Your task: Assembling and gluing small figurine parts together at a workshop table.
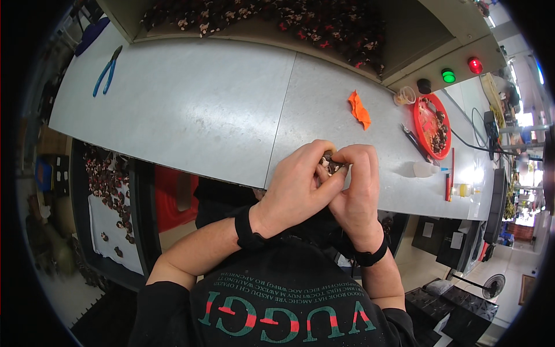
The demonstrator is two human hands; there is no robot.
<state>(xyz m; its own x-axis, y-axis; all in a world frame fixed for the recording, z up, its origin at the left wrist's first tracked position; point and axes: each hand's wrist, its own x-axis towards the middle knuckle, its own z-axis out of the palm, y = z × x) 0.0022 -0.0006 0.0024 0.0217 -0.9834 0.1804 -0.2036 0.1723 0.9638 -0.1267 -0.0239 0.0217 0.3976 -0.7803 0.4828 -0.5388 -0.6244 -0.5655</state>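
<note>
Near the front edge of the grey worktable (191, 98), both of my hands are closed together round a small dark brown and cream piece (330, 164). Fingers of my left hand (299, 188) wrap it from the left. Thumb and fingertips of my right hand (358, 188) pinch it from the other side. Most of the piece is hidden, so its exact kind does not show; it resembles the many small pieces lying around. Beyond my hands lies a crumpled orange scrap (359, 110).
A red dish (420, 130) of small pieces stands at right, near a clear cup (404, 96), a black pen-like tool (415, 141) and a white bottle (425, 169). Blue-handled pliers (107, 72) lie far left. A lit machine box (445, 61) edges the back; a tray (115, 225) sits lower left.
</note>
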